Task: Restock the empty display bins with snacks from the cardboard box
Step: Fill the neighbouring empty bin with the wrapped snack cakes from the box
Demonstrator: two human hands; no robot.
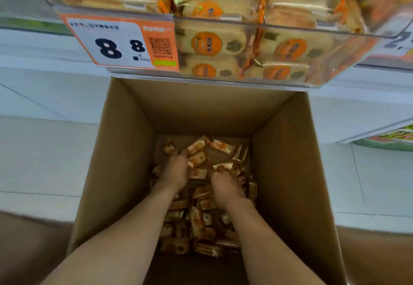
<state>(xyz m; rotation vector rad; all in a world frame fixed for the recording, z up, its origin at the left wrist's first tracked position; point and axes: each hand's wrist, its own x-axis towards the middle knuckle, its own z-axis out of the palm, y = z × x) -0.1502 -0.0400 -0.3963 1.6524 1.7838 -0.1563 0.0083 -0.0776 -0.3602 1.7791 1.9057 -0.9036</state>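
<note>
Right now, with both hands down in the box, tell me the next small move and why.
Probably scoop the hands together and lift out a bundle. The left hand and right hand sit apart in the pile of snack packets at the bottom of the cardboard box, and the display bin is just above its far side.

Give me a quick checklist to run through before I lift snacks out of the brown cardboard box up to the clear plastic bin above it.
1. Brown cardboard box open, nothing across its mouth: ok.
2. Orange-and-gold wrapped snack packets lying at the bottom to pick from: ok.
3. Left hand holding packets: cannot tell, its fingertips are buried among them.
4. Right hand holding packets: cannot tell, same reason.
5. Room in the clear plastic display bin: cannot tell; packets fill its front wall up to the rim.
</note>
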